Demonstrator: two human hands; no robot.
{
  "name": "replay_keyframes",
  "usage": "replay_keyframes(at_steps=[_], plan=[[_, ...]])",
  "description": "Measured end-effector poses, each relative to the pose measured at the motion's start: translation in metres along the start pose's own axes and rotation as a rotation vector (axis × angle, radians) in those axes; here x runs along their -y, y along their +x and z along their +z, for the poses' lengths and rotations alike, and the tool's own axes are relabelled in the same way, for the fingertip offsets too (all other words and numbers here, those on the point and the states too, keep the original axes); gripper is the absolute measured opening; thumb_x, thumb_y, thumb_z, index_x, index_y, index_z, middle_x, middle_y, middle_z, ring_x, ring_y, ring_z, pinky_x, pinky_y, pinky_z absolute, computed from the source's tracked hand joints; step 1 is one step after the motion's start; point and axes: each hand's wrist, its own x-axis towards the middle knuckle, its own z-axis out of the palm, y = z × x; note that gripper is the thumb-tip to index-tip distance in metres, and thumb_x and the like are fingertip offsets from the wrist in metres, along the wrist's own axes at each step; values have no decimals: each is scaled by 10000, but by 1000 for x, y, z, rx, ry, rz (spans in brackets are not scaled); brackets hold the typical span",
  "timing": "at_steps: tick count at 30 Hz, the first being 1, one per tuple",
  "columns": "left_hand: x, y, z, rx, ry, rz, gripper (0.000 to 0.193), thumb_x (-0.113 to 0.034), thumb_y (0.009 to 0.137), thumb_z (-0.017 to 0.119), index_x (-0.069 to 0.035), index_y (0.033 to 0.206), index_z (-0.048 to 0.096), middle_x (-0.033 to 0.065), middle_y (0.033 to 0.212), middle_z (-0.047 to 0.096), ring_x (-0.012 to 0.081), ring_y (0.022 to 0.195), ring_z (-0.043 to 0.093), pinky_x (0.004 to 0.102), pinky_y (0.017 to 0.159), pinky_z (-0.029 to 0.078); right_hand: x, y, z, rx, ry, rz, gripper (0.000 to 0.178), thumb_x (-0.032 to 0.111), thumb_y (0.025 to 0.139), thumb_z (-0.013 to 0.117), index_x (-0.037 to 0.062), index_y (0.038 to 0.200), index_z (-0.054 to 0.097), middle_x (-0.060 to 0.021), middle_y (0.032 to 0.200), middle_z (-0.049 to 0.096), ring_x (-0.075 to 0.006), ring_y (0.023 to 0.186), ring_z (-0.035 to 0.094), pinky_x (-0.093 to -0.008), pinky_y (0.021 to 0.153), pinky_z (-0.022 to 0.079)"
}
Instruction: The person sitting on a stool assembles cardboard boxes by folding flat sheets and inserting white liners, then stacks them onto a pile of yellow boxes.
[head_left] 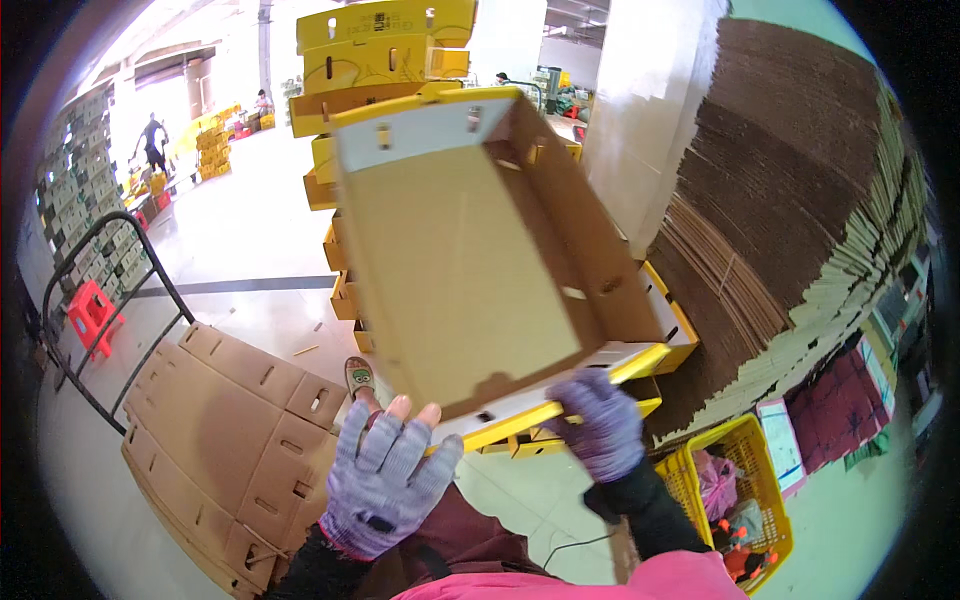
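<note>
A yellow open-topped cardboard box (455, 270) with a bare brown inside is tilted up in front of me. My right hand (600, 425), in a grey-purple knit glove, is closed around its near edge toward the right corner. Beside the near left corner is my left hand (390, 478), gloved alike with two fingertips bare. Its fingers are stretched out and apart, close to the box's edge; whether they touch it I cannot tell. Behind the tilted box rises a tall stack of similar yellow boxes (385, 60).
Flat die-cut brown cardboard sheets (225, 430) lie on a black-handled cart (165, 280) at left. High piles of cardboard (770, 150) stand at right. A yellow plastic crate (770, 470) holds bags and small items near my right arm. Further left is a red stool (93, 318).
</note>
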Motion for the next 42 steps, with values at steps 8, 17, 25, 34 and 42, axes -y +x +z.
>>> replay_keyframes(at_steps=[8,17,25,34,42], plan=[[6,-131,5,248,-109,-336,282,-232,700,721,-157,960,645,85,1081,613,308,1051,575,486,982,403,-128,13,-63,-22,-135,67,391,231,610,866,87,871,613,-43,824,543,-188,686,583,-304,614,507],[-18,-197,6,363,-205,-574,296,-217,650,750,-153,922,650,79,1020,633,311,1038,584,482,963,415,-185,-6,-44,91,-131,240,352,210,655,846,55,891,635,-70,847,556,-212,722,606,-320,662,510],[1,-237,-12,294,-99,-736,288,-161,637,750,-134,905,650,95,995,641,313,975,600,442,887,469,-143,0,-50,-2,-250,52,377,21,787,630,60,1157,577,-122,1095,568,-293,1045,548,-350,946,434],[88,-457,-80,158,510,-1816,488,-281,832,671,-16,1223,547,193,1215,589,355,1138,554,404,996,424,63,24,232,415,522,-188,327,219,869,622,108,1173,574,-156,1141,595,-354,1051,583,-418,867,488],[77,-493,-61,462,300,-2068,460,-476,901,492,-58,1041,623,233,1016,650,417,974,604,487,837,475,154,111,504,889,93,-64,547,491,860,543,46,1176,574,-236,1152,608,-402,1076,579,-465,929,462]])
